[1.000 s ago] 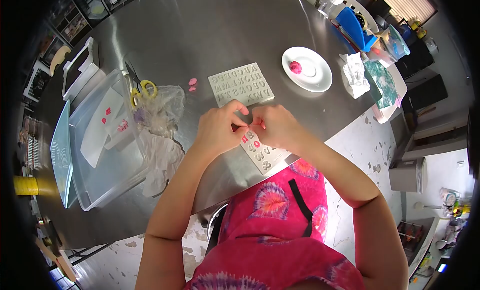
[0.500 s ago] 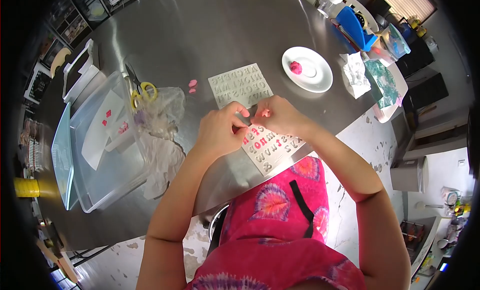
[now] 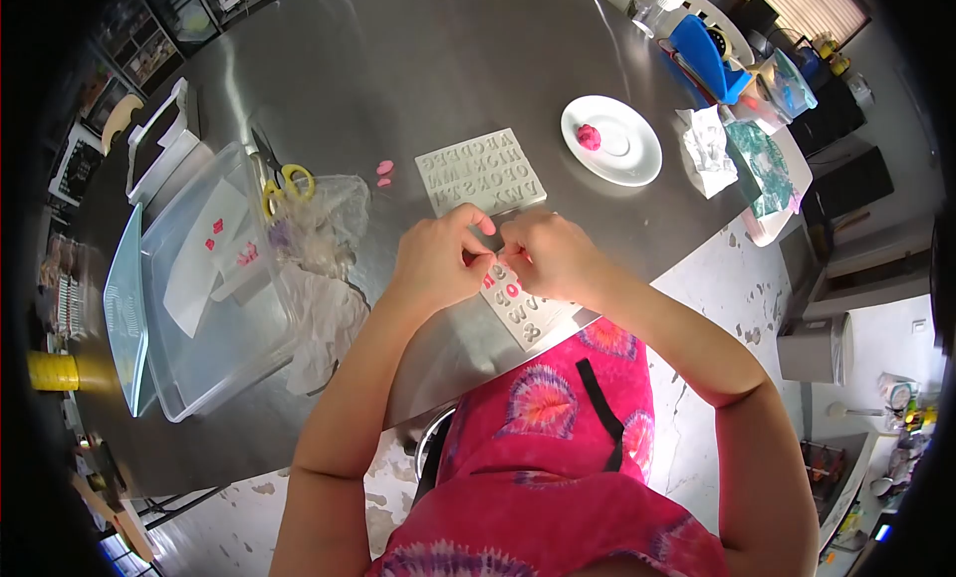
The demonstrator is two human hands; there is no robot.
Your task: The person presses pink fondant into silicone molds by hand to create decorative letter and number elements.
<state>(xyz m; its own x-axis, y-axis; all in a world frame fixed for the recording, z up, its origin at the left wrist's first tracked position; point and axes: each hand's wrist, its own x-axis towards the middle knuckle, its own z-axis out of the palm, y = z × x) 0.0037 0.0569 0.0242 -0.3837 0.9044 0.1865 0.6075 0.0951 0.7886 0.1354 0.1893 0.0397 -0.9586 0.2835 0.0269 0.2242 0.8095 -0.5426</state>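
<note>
A pale letter mould (image 3: 535, 328) with lowercase shapes lies near the table's front edge. Pink paste fills some of its letters. My left hand (image 3: 438, 253) is closed at the mould's upper left corner, with thumb and forefinger gripping there. Over the mould's upper part, my right hand (image 3: 553, 258) has its fingers pinched together and pressed down close to the left fingertips. Whatever lies between the right fingertips is hidden. Just beyond both hands rests a second mould (image 3: 478, 169) with capital letters.
A white saucer (image 3: 637, 159) carries a pink paste lump (image 3: 589, 137). Small pink pieces (image 3: 384, 168) lie on the steel table. At left are a clear plastic box (image 3: 179, 403), yellow-handled scissors (image 3: 299, 182) and crumpled plastic (image 3: 339, 214). Crumpled white paper (image 3: 707, 154) is at right.
My right hand has turned and come down towards me onto the mould, covering more of its letters. The capital-letter mould shows more fully. My left hand stays almost still.
</note>
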